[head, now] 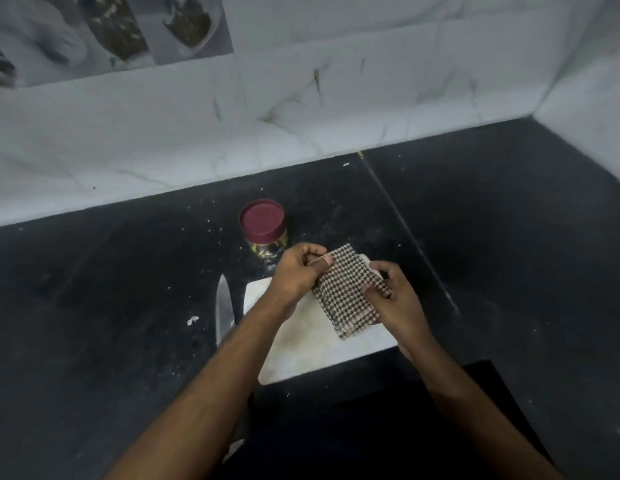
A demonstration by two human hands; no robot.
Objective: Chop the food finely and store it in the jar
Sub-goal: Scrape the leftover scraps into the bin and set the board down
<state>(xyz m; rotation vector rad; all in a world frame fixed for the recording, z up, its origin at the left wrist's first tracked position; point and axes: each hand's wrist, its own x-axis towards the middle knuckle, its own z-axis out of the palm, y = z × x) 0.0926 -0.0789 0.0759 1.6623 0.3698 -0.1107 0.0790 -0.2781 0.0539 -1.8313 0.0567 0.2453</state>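
Observation:
A folded checked cloth (348, 292) is held over the white cutting board (312, 351). My left hand (296, 273) pinches its far left corner between thumb and fingers. My right hand (393, 294) grips its right edge. A clear jar with a maroon lid (263, 220) stands upright just behind the board, with yellowish bits visible at its bottom. A knife (223, 306) lies on the counter to the left of the board, its blade pointing away from me and its handle hidden under my left forearm. No food shows on the board.
The black counter (111, 289) is speckled with white crumbs, with a larger white scrap (193, 320) left of the knife. A marbled tiled wall (301, 98) rises behind and at the right. The counter's front edge lies near my body.

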